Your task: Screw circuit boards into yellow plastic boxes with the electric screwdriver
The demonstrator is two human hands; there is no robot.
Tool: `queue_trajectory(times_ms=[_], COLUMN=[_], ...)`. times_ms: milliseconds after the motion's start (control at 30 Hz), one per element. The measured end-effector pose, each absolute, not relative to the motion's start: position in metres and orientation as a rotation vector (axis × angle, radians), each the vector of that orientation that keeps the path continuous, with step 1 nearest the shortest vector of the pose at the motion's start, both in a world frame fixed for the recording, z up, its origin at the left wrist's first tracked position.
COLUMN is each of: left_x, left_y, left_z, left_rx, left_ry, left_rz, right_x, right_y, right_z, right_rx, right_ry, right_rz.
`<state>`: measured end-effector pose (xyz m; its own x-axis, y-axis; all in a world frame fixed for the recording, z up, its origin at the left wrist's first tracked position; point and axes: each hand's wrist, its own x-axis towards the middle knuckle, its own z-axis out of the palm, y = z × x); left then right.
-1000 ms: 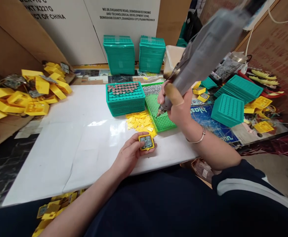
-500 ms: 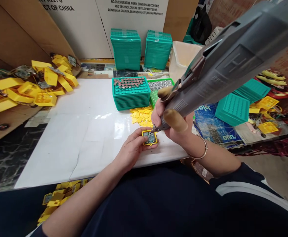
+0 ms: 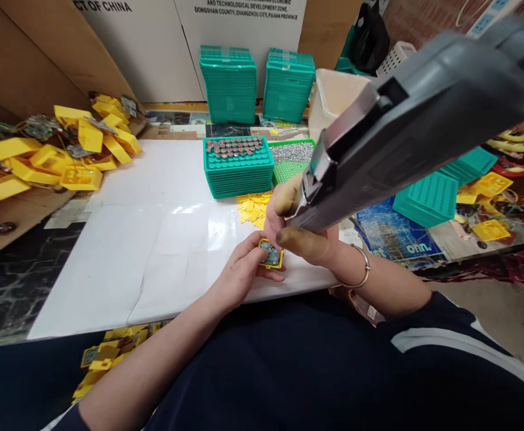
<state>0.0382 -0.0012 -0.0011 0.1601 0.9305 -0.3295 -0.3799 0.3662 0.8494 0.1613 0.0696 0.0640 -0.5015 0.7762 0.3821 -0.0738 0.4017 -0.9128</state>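
Observation:
Near the front edge of the white tabletop, my left hand (image 3: 241, 266) grips a small yellow frame with a circuit board (image 3: 271, 256), thumb lying on the board. Wrapped round a long grey electric screwdriver (image 3: 378, 149), my right hand (image 3: 304, 230) is closed, with tan covers on some fingers. The tool slants up to the right and its tip is hidden behind my fingers, so I cannot tell whether it touches the board. Just beyond lies a pile of flat yellow pieces (image 3: 253, 208).
A stack of teal trays (image 3: 239, 179) bears round reddish parts. Beside it a green tray (image 3: 292, 172) holds many small metal pieces. Yellow housings (image 3: 79, 178) are heaped at the left. More teal trays (image 3: 426, 200) lie right, and wrapped teal stacks (image 3: 228, 87) stand behind.
My right hand has shifted slightly left, and the screwdriver has tilted, its front end now hidden by my fingers. The framed board in my left hand has turned and moved slightly.

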Motion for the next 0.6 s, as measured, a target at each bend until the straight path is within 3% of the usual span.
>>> queue_trajectory(times_ms=[167, 300, 600], left_x=[0.039, 0.040, 0.012], left_y=[0.003, 0.006, -0.004], left_z=[0.001, 0.006, 0.020], left_rx=[0.660, 0.570, 0.536], left_ry=[0.975, 0.947, 0.980], left_rz=[0.995, 1.024, 1.141], right_x=[0.160, 0.165, 0.209], right_y=[0.080, 0.090, 0.124], right_z=[0.064, 0.075, 0.058], right_rx=[-0.518, -0.385, -0.732], right_ry=[-1.623, -1.753, -1.451], right_rz=[1.477, 1.427, 0.387])
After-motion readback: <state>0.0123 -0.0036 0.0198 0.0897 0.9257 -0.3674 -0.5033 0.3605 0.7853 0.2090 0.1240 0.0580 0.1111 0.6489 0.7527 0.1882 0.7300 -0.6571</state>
